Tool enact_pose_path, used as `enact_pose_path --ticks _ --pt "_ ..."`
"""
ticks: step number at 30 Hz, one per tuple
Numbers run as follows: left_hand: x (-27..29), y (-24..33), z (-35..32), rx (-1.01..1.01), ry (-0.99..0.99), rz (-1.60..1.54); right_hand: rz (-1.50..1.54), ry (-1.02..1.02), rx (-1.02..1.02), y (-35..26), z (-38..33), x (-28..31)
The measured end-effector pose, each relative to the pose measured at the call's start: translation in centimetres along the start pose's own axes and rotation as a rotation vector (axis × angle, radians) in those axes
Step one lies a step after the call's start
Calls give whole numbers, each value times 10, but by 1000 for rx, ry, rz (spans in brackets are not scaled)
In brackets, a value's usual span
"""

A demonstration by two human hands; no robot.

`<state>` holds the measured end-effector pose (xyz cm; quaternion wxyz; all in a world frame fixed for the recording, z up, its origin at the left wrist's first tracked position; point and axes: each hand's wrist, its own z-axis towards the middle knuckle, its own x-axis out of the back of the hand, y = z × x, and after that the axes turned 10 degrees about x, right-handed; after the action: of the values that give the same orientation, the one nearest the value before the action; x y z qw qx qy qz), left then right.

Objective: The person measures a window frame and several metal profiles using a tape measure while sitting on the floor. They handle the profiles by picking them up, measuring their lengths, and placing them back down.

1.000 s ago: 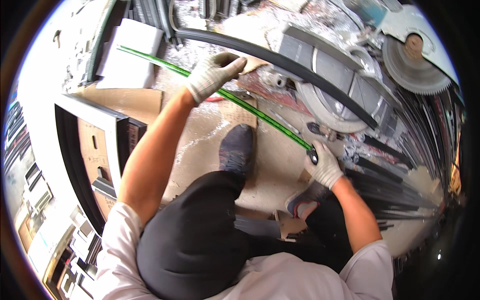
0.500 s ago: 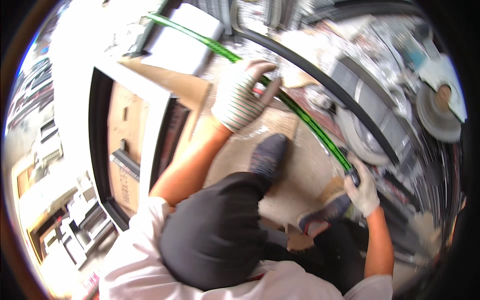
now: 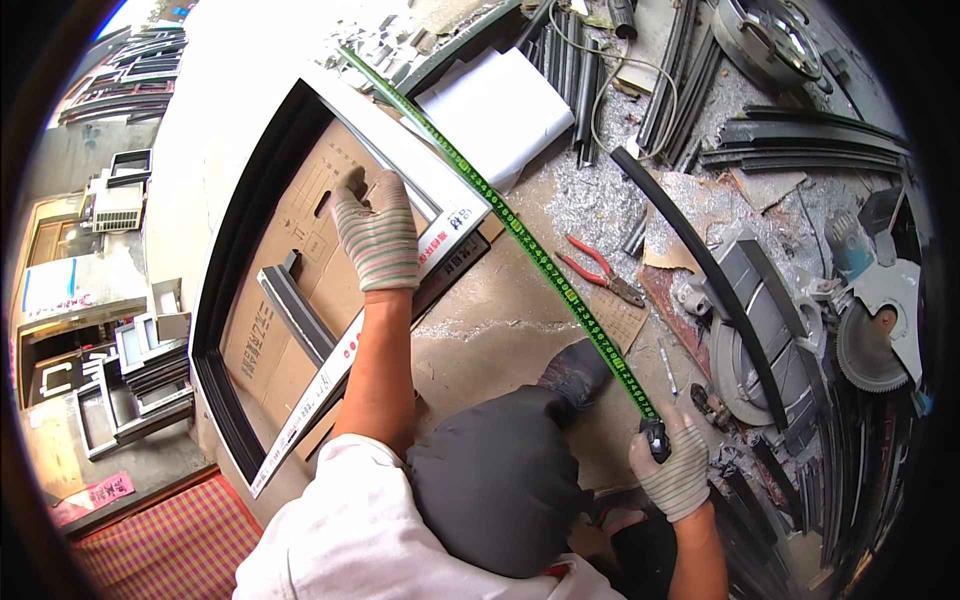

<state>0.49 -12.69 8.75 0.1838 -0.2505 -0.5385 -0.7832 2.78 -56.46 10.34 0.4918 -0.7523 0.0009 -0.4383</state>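
Observation:
My right hand, in a striped glove, is closed around the dark case of a tape measure. Its long green blade is drawn out toward the upper left, passing over the near corner of a white and black window frame. The blade's far end lies near the frame's far corner. My left hand, also gloved, is above the frame's side with its fingers loosely bent and apart, nothing visible in them. Beneath it, printed brown cardboard shows through the frame, with a short dark profile on it.
Red-handled pliers and a marker pen lie on the floor. At the right stands a cutting saw with a toothed blade, behind a long curved black strip. Black profiles and metal shavings lie around. A white board is at the top.
My left hand has let go of the green tape blade and moved left over the window frame. The view has shifted, and my right hand still holds the tape case.

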Motion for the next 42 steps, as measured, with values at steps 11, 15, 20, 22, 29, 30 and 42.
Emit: enact_pose_path --ticks 11,15,20,22,29,30,42 --pt "-15 -36 31 664 -566 -478 -112 105 36 -66 47 -11" --pt "-16 -36 33 686 -550 -541 -141 155 59 -77 65 -14" --pt "-14 -35 37 671 -524 -588 -183 198 125 -90 83 -16" --pt "-14 -32 36 680 -511 -596 -236 226 177 -89 88 -17" --pt "-13 -34 38 726 -554 -648 -178 269 36 -104 101 -17" --pt "-14 -36 37 723 -566 -655 -163 271 21 -107 102 -15" --pt "-15 -42 43 791 -540 -791 -202 174 143 -127 97 -24"
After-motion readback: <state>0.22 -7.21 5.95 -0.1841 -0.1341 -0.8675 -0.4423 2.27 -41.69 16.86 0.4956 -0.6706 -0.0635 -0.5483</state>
